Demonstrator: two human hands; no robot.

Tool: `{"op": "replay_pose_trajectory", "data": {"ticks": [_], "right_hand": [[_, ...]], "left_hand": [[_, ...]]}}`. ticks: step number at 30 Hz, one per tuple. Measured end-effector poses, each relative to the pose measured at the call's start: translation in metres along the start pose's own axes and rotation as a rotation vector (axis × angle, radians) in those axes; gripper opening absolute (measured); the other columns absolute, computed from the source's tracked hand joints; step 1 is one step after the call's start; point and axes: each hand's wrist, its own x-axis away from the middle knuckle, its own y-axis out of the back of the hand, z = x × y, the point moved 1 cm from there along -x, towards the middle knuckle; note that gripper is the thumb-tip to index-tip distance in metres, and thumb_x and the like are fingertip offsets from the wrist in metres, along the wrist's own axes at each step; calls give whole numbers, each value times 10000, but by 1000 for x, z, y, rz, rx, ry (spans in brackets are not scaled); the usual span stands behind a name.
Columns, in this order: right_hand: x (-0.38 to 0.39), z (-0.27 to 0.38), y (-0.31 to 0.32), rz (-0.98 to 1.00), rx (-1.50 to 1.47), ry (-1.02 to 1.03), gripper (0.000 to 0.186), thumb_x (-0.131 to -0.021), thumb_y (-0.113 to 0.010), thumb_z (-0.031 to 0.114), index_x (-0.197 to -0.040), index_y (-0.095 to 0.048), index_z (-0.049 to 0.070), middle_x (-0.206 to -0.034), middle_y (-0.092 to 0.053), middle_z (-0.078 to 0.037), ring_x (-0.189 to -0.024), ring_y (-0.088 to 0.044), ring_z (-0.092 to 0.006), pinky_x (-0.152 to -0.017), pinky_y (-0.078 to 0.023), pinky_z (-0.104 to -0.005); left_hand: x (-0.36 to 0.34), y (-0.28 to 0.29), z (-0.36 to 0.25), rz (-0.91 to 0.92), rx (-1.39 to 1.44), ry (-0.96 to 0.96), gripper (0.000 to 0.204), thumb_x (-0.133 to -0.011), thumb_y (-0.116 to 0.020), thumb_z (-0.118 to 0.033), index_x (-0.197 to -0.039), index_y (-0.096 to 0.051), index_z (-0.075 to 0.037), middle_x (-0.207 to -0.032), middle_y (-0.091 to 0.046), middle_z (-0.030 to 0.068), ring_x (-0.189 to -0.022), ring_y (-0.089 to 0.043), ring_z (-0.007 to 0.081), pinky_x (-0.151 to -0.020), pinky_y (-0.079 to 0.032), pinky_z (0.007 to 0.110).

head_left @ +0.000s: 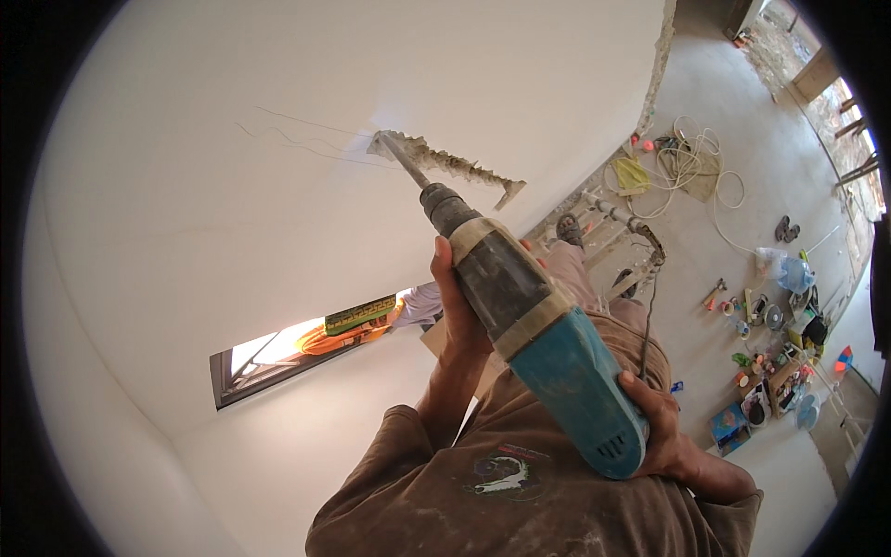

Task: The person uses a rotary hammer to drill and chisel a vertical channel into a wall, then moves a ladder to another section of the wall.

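Observation:
A teal and black rotary hammer slants across the view in front of my brown shirt. My left hand wraps round its front housing, just behind the chuck. At the rear, my right hand grips the handle end, with some of its fingers hidden behind the body. The chisel bit points up and away, its tip at the left end of a rough groove broken into the white wall. Thin drawn lines run left from the groove.
My feet rest on a metal ladder-like frame above the grey floor. On the floor lie a coiled white cable, sandals, a hammer, a blue water jug and several tools. A window holds orange cloth.

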Motion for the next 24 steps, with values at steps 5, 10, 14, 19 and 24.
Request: {"op": "replay_pose_trajectory", "data": {"ticks": [5,10,14,19,24], "right_hand": [[-27,10,6,73,-20,-85,1039,-569,-843,187,-1457,-328,24,-1119,-636,-253,-957,-679,-367,-798,-534,-381],[-55,20,11,68,25,-88,1030,-570,-835,163,-1457,-330,24,-1127,-635,-251,-975,-671,-381,-827,-527,-378],[-52,27,24,76,70,-87,1011,-584,-840,153,-1448,-333,14,-1134,-626,-263,-990,-669,-378,-849,-520,-390],[-28,27,30,104,74,-53,1023,-591,-863,190,-1441,-325,6,-1100,-629,-269,-964,-675,-370,-837,-521,-399],[3,31,32,50,170,1,1011,-603,-868,236,-1433,-337,7,-1065,-638,-249,-942,-679,-364,-817,-523,-395]], "left_hand": [[-8,4,-14,-1,-15,-17,773,-840,-415,-763,-1139,-555,-65,-1016,-621,168,-915,-647,353,-774,-567,501],[-20,-5,-25,31,71,-7,761,-843,-417,-756,-1096,-584,-57,-1018,-623,173,-937,-634,347,-785,-564,493],[-19,-10,-15,56,80,18,754,-845,-408,-758,-1104,-583,-72,-1026,-617,179,-960,-621,362,-788,-560,507],[-2,-5,1,13,35,-25,747,-858,-390,-751,-1128,-577,-80,-1039,-622,183,-949,-633,370,-794,-559,518],[13,-14,18,-6,-3,-45,757,-855,-386,-757,-1145,-571,-83,-1032,-625,181,-941,-641,367,-798,-560,513]]}}
